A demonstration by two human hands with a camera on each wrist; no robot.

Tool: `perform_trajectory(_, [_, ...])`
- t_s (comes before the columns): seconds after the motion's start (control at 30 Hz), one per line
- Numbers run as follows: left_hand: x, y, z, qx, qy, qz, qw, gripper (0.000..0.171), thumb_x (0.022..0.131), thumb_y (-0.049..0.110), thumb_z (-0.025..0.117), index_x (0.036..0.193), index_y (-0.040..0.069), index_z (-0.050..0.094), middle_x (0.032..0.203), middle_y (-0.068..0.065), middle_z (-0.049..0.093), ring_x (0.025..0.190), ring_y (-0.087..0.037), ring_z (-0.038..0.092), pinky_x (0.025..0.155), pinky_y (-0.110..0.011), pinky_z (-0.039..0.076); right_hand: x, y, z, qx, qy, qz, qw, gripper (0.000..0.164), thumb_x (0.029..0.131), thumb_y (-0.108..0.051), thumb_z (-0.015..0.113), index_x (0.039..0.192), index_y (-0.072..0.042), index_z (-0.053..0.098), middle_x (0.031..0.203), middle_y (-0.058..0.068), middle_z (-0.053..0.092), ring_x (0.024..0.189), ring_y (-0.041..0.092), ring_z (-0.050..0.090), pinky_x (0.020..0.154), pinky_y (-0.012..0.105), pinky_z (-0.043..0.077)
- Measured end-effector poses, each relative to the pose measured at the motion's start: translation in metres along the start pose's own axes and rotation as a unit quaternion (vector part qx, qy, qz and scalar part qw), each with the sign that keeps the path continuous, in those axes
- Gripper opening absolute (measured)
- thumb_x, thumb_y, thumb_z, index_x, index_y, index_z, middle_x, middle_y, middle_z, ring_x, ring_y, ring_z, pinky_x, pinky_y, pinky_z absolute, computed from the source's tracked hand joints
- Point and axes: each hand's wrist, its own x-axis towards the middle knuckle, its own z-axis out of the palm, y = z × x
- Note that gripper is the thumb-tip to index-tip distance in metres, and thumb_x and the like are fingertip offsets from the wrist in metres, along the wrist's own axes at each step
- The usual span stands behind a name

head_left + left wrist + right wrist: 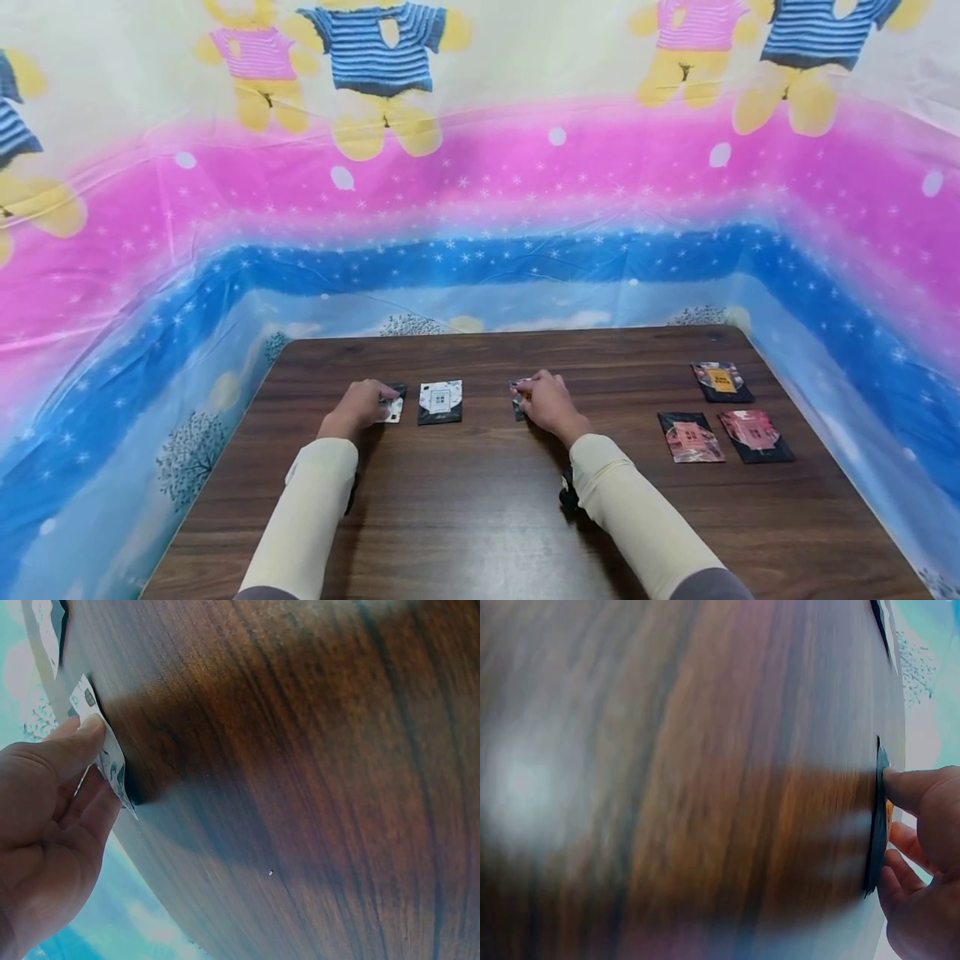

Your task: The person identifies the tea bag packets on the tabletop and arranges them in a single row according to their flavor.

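At the left of the head view, my left hand (pixel 358 407) pinches a small flat white-and-black sachet (pixel 394 409) by its edges. The left wrist view shows the thumb on the sachet's printed face, with the fingers around its far edge. Right of it lies a second white-and-black sachet (pixel 440 402), flat on the table. My right hand (pixel 552 407) grips a dark sachet (pixel 876 825) with an orange patch between thumb and fingers, close over the tabletop; the hand hides most of it in the head view.
Toward the right side of the brown wooden table (pixel 465 508) lie a black sachet with a yellow label (pixel 722 382), a pink-and-black sachet (pixel 691 437) and a red-and-black sachet (pixel 755 435). A printed cloth (pixel 495 258) hangs around the table's back and sides.
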Motion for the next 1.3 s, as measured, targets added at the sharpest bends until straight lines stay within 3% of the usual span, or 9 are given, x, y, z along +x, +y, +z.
perform_trajectory(0.3, [0.006, -0.003, 0.003, -0.003, 0.000, -0.009, 1.0000, 0.036, 0.094, -0.002, 0.066, 0.126, 0.010, 0.074, 0.140, -0.022, 0.061, 0.126, -0.038, 0.059, 0.086, -0.041, 0.056, 0.006, -0.015, 0.008, 0.006, -0.003, 0.007, 1.000, 0.037, 0.095, -0.019, 0.071, 0.132, -0.011, 0.070, 0.129, 0.013, 0.065, 0.116, 0.030, 0.056, 0.098, 0.045, 0.044])
perform_trajectory(0.63, [0.002, 0.001, 0.002, -0.003, 0.001, -0.012, 0.9999, 0.036, 0.095, -0.002, 0.064, 0.128, 0.009, 0.072, 0.141, -0.022, 0.061, 0.125, -0.037, 0.059, 0.085, -0.040, 0.055, 0.010, -0.030, 0.016, -0.006, -0.003, -0.008, 1.000, 0.037, 0.096, -0.020, 0.070, 0.133, -0.012, 0.070, 0.129, 0.012, 0.065, 0.118, 0.028, 0.056, 0.100, 0.045, 0.043])
perform_trajectory(1.3, [0.004, -0.002, 0.000, 0.008, -0.006, -0.011, 0.9999, 0.038, 0.093, -0.001, 0.067, 0.129, 0.011, 0.072, 0.142, -0.020, 0.060, 0.134, -0.040, 0.053, 0.102, -0.049, 0.051, 0.017, -0.056, 0.027, 0.001, 0.007, 0.006, 1.000, 0.037, 0.097, -0.024, 0.070, 0.133, -0.013, 0.070, 0.127, 0.015, 0.061, 0.109, 0.032, 0.054, 0.093, 0.045, 0.049])
